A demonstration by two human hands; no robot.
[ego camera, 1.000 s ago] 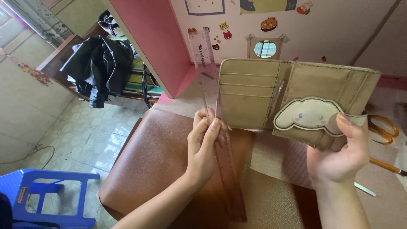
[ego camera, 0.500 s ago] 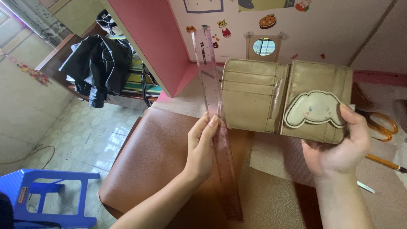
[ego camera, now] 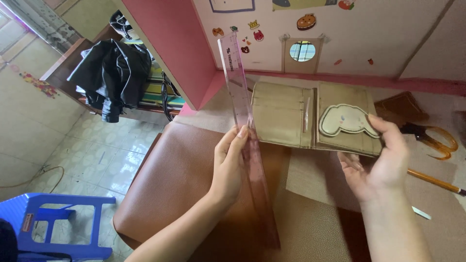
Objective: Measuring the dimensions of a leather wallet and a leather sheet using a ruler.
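My left hand grips a long clear pinkish ruler near its middle, held upright and slightly tilted, its edge against the left side of an open beige wallet. The wallet has card slots on the left half and a white cartoon dog patch on the right half. My right hand holds the wallet by its lower right corner, thumb on top, and the wallet lies nearly flat above the work surface.
Brown leather sheets and a beige fabric piece cover the table. Orange-handled scissors and a pencil lie at the right. A pink partition, a black jacket and a blue stool stand to the left.
My right hand has tipped the wallet back and lowered it from facing me to lying almost flat. The ruler has stayed against its left edge, shifting slightly up.
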